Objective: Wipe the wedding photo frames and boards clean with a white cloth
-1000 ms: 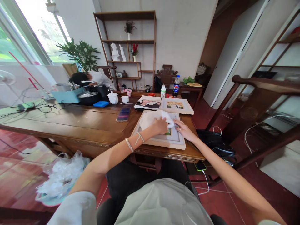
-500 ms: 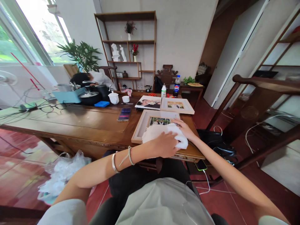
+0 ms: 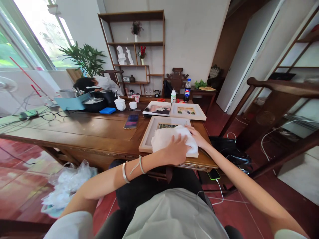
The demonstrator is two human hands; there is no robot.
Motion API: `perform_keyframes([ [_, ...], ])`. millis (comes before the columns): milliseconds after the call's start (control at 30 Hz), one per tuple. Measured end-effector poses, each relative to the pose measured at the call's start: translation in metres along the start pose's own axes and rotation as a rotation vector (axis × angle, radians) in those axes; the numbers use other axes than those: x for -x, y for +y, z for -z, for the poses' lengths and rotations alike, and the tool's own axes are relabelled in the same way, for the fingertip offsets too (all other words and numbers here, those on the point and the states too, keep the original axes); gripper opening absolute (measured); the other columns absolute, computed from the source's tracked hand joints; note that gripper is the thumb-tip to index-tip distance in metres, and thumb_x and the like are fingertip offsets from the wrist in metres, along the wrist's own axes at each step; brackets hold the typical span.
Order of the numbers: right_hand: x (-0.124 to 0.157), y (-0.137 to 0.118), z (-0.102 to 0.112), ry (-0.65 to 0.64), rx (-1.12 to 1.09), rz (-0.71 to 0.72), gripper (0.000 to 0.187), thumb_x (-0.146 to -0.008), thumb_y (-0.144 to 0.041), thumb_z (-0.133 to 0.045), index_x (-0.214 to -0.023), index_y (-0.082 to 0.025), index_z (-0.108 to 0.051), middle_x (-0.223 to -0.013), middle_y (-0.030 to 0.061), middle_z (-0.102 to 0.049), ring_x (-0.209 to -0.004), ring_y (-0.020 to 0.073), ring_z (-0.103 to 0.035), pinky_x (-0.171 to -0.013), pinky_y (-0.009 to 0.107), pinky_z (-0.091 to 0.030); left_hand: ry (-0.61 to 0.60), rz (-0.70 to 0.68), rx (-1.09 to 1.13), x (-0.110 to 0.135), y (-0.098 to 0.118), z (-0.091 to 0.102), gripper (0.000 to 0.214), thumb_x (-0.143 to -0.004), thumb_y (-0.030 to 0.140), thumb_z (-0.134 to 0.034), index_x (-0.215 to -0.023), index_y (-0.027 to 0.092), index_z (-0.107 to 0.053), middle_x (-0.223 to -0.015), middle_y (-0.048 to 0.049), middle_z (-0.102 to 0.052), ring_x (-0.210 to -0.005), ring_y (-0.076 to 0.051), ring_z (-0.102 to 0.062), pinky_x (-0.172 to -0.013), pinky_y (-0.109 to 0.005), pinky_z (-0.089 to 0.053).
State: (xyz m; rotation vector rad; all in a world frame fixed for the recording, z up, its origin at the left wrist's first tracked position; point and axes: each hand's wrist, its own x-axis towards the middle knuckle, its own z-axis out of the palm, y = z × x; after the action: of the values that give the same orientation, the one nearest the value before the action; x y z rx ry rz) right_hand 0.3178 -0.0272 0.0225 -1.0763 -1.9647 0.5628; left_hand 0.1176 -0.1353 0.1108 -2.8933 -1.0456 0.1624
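Observation:
A pale wooden picture frame (image 3: 147,139) lies flat on the near right corner of the long wooden table (image 3: 82,129). A white cloth (image 3: 164,137) covers most of the framed photo. My left hand (image 3: 177,151) presses down on the cloth with the fingers lying on it, two bracelets on that wrist. My right hand (image 3: 196,136) rests open on the frame's right side, its fingertips at the cloth's edge.
Two more framed pictures (image 3: 174,110) lie just beyond. A phone (image 3: 131,120), a teapot (image 3: 120,103), pots and a blue tray (image 3: 71,99) sit further along the table, where another person (image 3: 96,82) sits. A plastic bag (image 3: 67,186) lies on the floor left; a wooden chair (image 3: 281,96) stands right.
My left hand drew the cloth from the frame's far part down to its near edge, then slid it back up a little over the photo. My right hand stayed on the frame's right side.

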Motion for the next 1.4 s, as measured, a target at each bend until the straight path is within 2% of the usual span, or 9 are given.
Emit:
perform_keyframes([
  [333,0.0,-0.001,-0.001,-0.009,0.07,0.02,0.054,-0.071,-0.007,-0.046,-0.116,-0.026,-0.067,-0.133,0.0037,-0.058,-0.132,0.0252,-0.042,-0.115,0.052,-0.024,0.009,0.021,-0.025,0.017,-0.018,-0.002,0.038,-0.085,0.01,-0.045,-0.119,0.015,-0.061,-0.152,-0.0114,-0.031,-0.134,-0.038,-0.035,-0.102,-0.052,-0.038],
  [533,0.002,-0.003,-0.002,0.008,0.075,0.019,0.047,-0.079,-0.013,-0.046,-0.12,-0.027,-0.064,-0.134,0.0039,-0.056,-0.133,0.0243,-0.042,-0.115,0.052,-0.025,-0.12,0.171,-0.016,0.038,-0.057,0.005,0.032,-0.084,0.006,-0.049,-0.109,0.018,-0.066,-0.145,-0.0068,-0.045,-0.122,-0.031,-0.052,-0.095,-0.039,-0.046],
  [633,0.001,-0.002,-0.003,0.011,0.075,0.024,0.047,-0.079,-0.012,-0.046,-0.12,-0.027,-0.065,-0.133,0.0034,-0.058,-0.133,0.0247,-0.042,-0.115,0.052,-0.025,-0.092,0.305,-0.038,0.041,-0.082,0.007,0.028,-0.083,0.007,-0.051,-0.105,0.015,-0.067,-0.129,-0.0096,-0.06,-0.11,-0.028,-0.06,-0.089,-0.035,-0.048],
  [700,0.001,-0.001,-0.003,0.012,0.075,0.037,0.048,-0.078,-0.012,-0.046,-0.119,-0.027,-0.065,-0.132,0.0032,-0.058,-0.133,0.0251,-0.042,-0.115,0.052,-0.026,0.02,0.373,-0.075,0.033,-0.096,0.011,0.032,-0.084,0.005,-0.049,-0.11,0.013,-0.065,-0.132,-0.0126,-0.057,-0.11,-0.028,-0.06,-0.089,-0.036,-0.048],
  [800,0.0,0.001,-0.002,0.002,0.068,0.069,0.047,-0.079,-0.012,-0.046,-0.119,-0.027,-0.065,-0.13,0.0027,-0.06,-0.132,0.025,-0.042,-0.114,0.052,-0.027,0.185,0.411,-0.129,0.006,-0.109,0.016,0.042,-0.085,0.003,-0.043,-0.124,0.012,-0.055,-0.152,-0.0146,-0.029,-0.127,-0.03,-0.046,-0.1,-0.042,-0.041],
  [900,0.0,0.003,-0.001,-0.011,0.065,0.097,0.046,-0.079,-0.014,-0.046,-0.119,-0.027,-0.065,-0.13,0.0031,-0.06,-0.132,0.0249,-0.042,-0.114,0.051,-0.027,0.26,0.263,-0.189,-0.033,-0.115,0.014,0.048,-0.082,-0.001,-0.045,-0.126,0.016,-0.053,-0.158,-0.0086,-0.013,-0.139,-0.028,-0.028,-0.108,-0.043,-0.032],
  [1000,0.0,0.004,-0.001,-0.015,0.083,0.093,0.046,-0.079,-0.014,-0.046,-0.119,-0.025,-0.065,-0.13,0.0048,-0.06,-0.132,0.0259,-0.042,-0.113,0.052,-0.027,0.263,0.051,-0.228,-0.071,-0.113,0.002,0.045,-0.08,-0.002,-0.045,-0.118,0.018,-0.058,-0.157,-0.0048,-0.02,-0.14,-0.022,-0.026,-0.111,-0.04,-0.028],
  [1100,0.0,0.004,-0.001,-0.007,0.105,0.071,0.048,-0.077,-0.012,-0.045,-0.119,-0.025,-0.065,-0.131,0.0054,-0.059,-0.129,0.027,-0.045,-0.112,0.054,-0.027,0.23,-0.008,-0.227,-0.095,-0.107,-0.014,0.04,-0.083,0.0,-0.041,-0.113,0.018,-0.061,-0.152,-0.0043,-0.033,-0.139,-0.022,-0.029,-0.11,-0.044,-0.029],
  [1400,0.0,0.003,0.0,-0.026,0.083,0.059,0.049,-0.076,-0.013,-0.046,-0.119,-0.026,-0.065,-0.132,0.0039,-0.058,-0.13,0.0266,-0.044,-0.113,0.053,-0.027,0.211,0.08,-0.243,-0.09,-0.107,-0.019,0.042,-0.082,-0.001,-0.041,-0.109,0.018,-0.067,-0.15,-0.0052,-0.037,-0.137,-0.03,-0.032,-0.108,-0.052,-0.031],
])
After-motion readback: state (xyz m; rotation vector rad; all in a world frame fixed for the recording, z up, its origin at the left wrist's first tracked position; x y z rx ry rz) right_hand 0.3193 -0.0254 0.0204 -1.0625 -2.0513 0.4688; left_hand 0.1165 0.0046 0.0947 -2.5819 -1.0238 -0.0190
